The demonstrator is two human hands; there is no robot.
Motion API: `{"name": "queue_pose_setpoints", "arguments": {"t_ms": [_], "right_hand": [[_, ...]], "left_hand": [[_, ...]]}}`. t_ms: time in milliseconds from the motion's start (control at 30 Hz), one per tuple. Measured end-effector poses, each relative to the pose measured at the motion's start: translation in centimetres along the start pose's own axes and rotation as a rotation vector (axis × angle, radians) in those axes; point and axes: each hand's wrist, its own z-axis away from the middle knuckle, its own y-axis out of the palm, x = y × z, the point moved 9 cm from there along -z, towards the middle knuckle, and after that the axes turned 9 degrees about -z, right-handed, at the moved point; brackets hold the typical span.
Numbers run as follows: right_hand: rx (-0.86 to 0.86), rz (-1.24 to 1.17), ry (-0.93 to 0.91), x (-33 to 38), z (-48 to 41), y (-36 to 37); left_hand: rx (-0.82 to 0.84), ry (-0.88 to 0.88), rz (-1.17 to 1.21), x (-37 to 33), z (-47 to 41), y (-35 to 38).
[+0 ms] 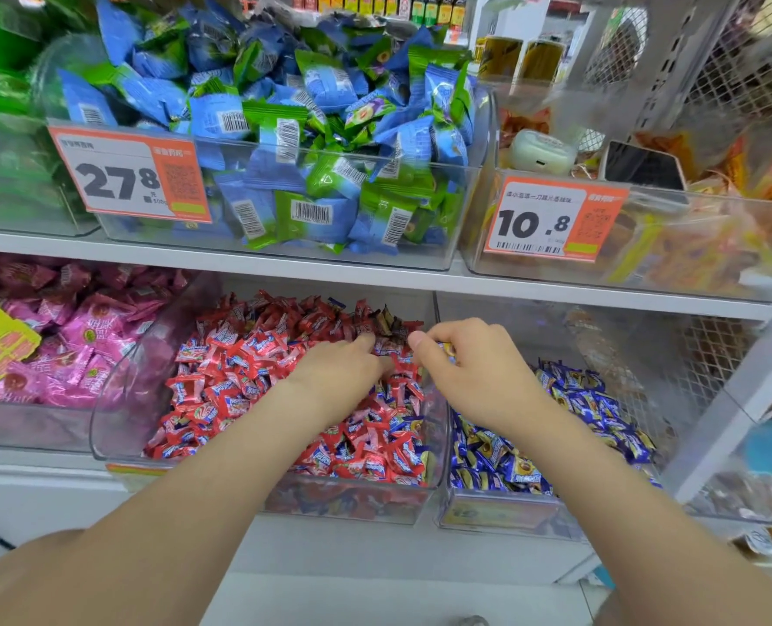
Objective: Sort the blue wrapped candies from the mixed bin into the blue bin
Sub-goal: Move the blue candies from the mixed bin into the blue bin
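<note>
Blue wrapped candy [447, 350]: one piece sits at the centre of the frame, pinched between the thumb and curled fingers of your right hand [461, 372], at the right edge of the mixed bin [113, 399]. That bin occupies the lower centre and holds mostly red candies [239, 354], with blue pieces scattered among them. Your left hand [343, 372] rests on the red pile with its fingertips buried among the wrappers; you cannot tell whether it grips a piece. The blue bin [501, 512] stands just beside the mixed bin, to its right, and holds a blue pile [578, 413]. At lower left lies a pink candy bin [59, 345]. On the shelf above, at upper centre, a clear bin [285, 250] of blue and green packets carries a price tag [126, 173] reading 27.8.
</note>
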Motion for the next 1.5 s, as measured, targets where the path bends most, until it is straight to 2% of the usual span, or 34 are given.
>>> {"name": "queue_pose_setpoints", "arguments": {"t_ms": [167,267,433,533,700,900,1067,1200,1300,1400,1500], "right_hand": [[-0.043,0.027,-0.001,0.1,-0.8,0.4],[-0.011,-0.004,0.031,-0.6,-1.0,0.0],[0.012,-0.038,0.016,-0.8,-1.0,0.0],[0.036,0.087,-0.065,0.3,-1.0,0.4],[0.173,0.522,-0.210,2.8,-2.0,2.2],[0.441,0.669,-0.330,3.6,-3.0,6.5],[0.669,0.743,-0.188,1.8,-3.3,10.5],[0.802,0.780,-0.133,0.9,-3.0,11.1],[0.762,0.790,-0.163,1.1,-2.9,10.9],[0.628,0.754,-0.210,2.2,-3.0,9.5],[0.481,0.709,-0.249,3.2,-3.2,6.6]], "left_hand": [[-0.016,0.031,-0.003,0.3,0.0,0.0],[-0.034,0.052,0.024,0.6,0.2,0.3],[-0.146,0.056,0.306,2.1,1.5,-2.0],[-0.239,-0.011,0.402,3.7,2.8,-4.1],[-0.138,-0.152,0.508,5.3,4.2,-3.2],[-0.136,-0.215,0.611,5.4,4.4,-2.7],[-0.148,-0.220,0.700,5.9,4.3,-2.2],[-0.128,-0.230,0.625,6.1,4.2,-1.5],[-0.100,-0.192,0.537,5.6,4.1,-1.0],[-0.061,-0.172,0.469,5.0,3.9,-0.7],[-0.110,-0.172,0.430,4.2,3.5,-1.8]]}}
